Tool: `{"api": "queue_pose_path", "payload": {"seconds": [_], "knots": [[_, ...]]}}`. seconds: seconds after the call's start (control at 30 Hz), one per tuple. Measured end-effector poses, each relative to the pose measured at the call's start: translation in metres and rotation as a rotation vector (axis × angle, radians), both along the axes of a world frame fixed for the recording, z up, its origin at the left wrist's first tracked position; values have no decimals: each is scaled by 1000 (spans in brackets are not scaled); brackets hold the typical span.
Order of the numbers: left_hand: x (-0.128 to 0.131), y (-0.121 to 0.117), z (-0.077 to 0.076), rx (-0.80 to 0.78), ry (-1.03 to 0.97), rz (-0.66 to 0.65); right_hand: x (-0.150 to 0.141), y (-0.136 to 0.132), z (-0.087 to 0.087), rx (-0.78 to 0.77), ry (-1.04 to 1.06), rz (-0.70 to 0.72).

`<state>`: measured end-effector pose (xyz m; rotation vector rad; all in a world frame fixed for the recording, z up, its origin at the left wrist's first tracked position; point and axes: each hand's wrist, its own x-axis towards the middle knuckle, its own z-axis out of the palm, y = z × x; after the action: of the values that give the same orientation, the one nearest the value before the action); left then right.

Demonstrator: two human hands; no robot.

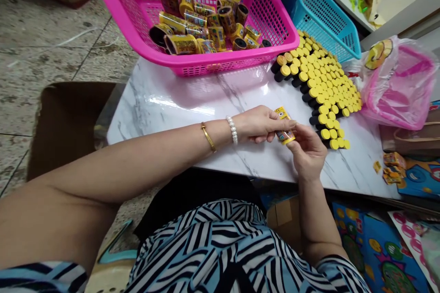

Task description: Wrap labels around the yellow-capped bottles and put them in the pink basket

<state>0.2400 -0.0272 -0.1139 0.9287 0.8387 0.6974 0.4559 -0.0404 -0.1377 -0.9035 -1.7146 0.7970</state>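
Observation:
A small yellow printed label sleeve is held between my two hands, over the front part of the white marbled table. My left hand, with a pearl bracelet at its wrist, has its thumb across the label sleeve and its fingers curled in beneath. From the right, my right hand pinches the same label sleeve between thumb and fingers. Just beyond my right hand, many black tubes with yellow caps stand packed together upright.
A large pink basket at the back holds several printed yellow tubes. Behind the capped tubes is a blue basket. A pink basket lined with clear plastic sits at the right edge, near folded yellow labels. An open brown box lies left.

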Motion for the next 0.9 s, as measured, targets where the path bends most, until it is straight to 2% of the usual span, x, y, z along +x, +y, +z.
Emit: {"api": "queue_pose_path", "payload": {"seconds": [0.2, 0.37, 0.43, 0.57, 0.63, 0.7, 0.77, 0.83, 0.9], "knots": [[1, 0, 2, -91, -85, -23, -1, -9, 6, 219, -67, -64], [2, 0, -3, -81, -64, -16, 0, -9, 5, 319, -273, -65], [3, 1, -5, -70, -84, 7, -1, -9, 2, 252, -287, -73], [6, 4, -10, -34, -114, 82, -3, -12, -3, -51, -130, -31], [9, 3, -11, -29, -102, 112, -3, -9, 1, -76, -179, -55], [11, 1, -10, -45, -89, 133, -3, 3, 13, -27, -308, -115], [10, 0, -7, -42, -65, 177, -10, 26, 33, 53, -419, -177], [7, 0, -3, 21, -3, 255, -28, 59, 58, 169, -473, -247], [1, 5, 0, 105, 71, 361, -57, 94, 84, 212, -446, -206]]}}
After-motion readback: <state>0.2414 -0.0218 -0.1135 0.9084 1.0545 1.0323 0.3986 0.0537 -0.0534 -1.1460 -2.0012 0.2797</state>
